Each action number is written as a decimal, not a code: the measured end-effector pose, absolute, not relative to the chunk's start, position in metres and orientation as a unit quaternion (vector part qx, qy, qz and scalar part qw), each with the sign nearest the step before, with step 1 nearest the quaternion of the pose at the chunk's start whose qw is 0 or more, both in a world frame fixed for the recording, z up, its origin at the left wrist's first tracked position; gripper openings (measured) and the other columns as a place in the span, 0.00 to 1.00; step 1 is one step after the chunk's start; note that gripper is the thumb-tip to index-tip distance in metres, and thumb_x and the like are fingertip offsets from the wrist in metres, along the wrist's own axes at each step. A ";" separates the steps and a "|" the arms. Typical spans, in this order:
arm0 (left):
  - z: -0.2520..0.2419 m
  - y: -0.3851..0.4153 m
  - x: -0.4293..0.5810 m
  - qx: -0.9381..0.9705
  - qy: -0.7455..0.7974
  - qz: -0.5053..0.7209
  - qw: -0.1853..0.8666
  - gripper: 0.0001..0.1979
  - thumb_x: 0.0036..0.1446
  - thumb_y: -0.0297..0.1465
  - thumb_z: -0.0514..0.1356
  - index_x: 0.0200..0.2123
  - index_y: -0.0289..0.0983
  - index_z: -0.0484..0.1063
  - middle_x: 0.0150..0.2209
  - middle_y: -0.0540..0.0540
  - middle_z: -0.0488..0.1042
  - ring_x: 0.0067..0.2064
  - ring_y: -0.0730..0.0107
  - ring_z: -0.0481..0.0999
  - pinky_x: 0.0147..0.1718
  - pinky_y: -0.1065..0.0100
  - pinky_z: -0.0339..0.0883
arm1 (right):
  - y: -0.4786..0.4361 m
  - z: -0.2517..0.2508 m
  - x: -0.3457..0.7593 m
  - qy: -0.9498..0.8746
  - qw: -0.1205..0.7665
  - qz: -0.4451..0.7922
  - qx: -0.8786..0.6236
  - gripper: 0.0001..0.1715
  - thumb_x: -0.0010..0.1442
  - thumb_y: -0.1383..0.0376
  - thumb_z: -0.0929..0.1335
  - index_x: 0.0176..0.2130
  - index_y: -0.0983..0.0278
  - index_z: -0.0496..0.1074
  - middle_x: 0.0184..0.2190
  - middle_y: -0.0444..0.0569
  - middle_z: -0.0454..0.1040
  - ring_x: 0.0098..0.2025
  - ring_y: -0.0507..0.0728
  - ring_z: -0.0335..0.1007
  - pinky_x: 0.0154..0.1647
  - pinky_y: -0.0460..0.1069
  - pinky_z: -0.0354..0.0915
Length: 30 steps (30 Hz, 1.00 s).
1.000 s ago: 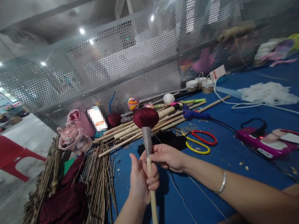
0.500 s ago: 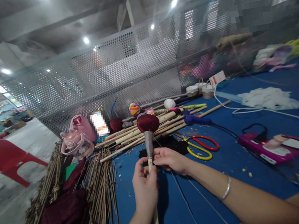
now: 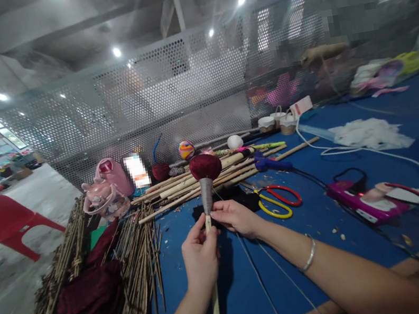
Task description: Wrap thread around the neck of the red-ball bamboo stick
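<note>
My left hand (image 3: 200,257) is closed around a pale wooden stick (image 3: 216,311), just below a band of grey thread (image 3: 207,195) wound round its upper part. A rounded maroon cloth-covered head (image 3: 206,166) tops the stick, which stands nearly upright. On the right side of the wrapping, the fingertips of my right hand (image 3: 238,219) pinch the thread close against the stick. Loose grey strands (image 3: 254,267) trail from there toward the table's front edge. Black cloth (image 3: 240,199) lies behind my right hand.
Scissors (image 3: 277,210) with red and yellow handles, a blue glue gun (image 3: 270,163) and a purple power strip (image 3: 366,206) lie to the right. Thin twigs (image 3: 133,277) and maroon cloth (image 3: 90,297) are piled left. Wooden sticks (image 3: 183,191) lie behind my hands.
The view has shifted slightly, so most things sit a little higher and further left. Both hands keep their hold at the bottom of the wrapping.
</note>
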<state>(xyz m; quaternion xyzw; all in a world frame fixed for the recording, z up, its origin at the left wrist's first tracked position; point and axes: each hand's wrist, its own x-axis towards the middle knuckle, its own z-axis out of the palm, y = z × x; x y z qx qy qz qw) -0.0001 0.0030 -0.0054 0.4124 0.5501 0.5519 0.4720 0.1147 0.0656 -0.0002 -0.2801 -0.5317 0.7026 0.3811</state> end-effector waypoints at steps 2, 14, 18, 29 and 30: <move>-0.006 0.003 0.001 0.407 0.545 0.555 0.480 0.27 0.46 0.39 0.61 0.49 0.33 0.61 0.22 0.52 0.70 0.12 0.83 0.57 0.09 0.78 0.50 | 0.065 0.000 0.114 -0.532 0.378 0.704 -0.280 0.21 0.47 0.54 0.70 0.32 0.69 0.69 0.10 0.34 0.51 0.12 0.44 0.42 0.13 0.43 0.41; -0.004 0.004 -0.001 0.404 0.513 0.563 0.506 0.20 0.46 0.39 0.61 0.40 0.35 0.62 0.24 0.52 0.73 0.11 0.83 0.60 0.08 0.78 0.50 | 0.068 -0.007 0.118 -0.518 0.360 0.736 -0.246 0.20 0.49 0.58 0.70 0.38 0.69 0.68 0.18 0.40 0.64 0.14 0.43 0.51 0.12 0.41 0.36; -0.006 0.005 0.002 0.395 0.484 0.556 0.549 0.18 0.49 0.41 0.58 0.38 0.35 0.60 0.26 0.49 0.74 0.12 0.80 0.64 0.08 0.77 0.51 | 0.068 -0.010 0.119 -0.485 0.375 0.753 -0.238 0.18 0.48 0.60 0.71 0.37 0.68 0.67 0.23 0.43 0.68 0.16 0.43 0.55 0.14 0.40 0.42; -0.011 0.008 -0.006 0.429 0.559 0.543 0.457 0.16 0.44 0.38 0.64 0.31 0.31 0.68 0.22 0.49 0.71 0.19 0.82 0.63 0.17 0.78 0.57 | 0.074 -0.014 0.119 -0.538 0.381 0.700 -0.273 0.16 0.47 0.60 0.71 0.31 0.70 0.67 0.18 0.39 0.64 0.15 0.42 0.50 0.15 0.41 0.42; -0.010 0.008 -0.006 0.424 0.561 0.536 0.467 0.17 0.45 0.39 0.63 0.31 0.31 0.68 0.21 0.49 0.71 0.17 0.82 0.62 0.16 0.77 0.57 | 0.074 -0.014 0.120 -0.544 0.376 0.699 -0.272 0.16 0.48 0.60 0.71 0.31 0.70 0.67 0.16 0.38 0.62 0.14 0.42 0.47 0.14 0.41 0.40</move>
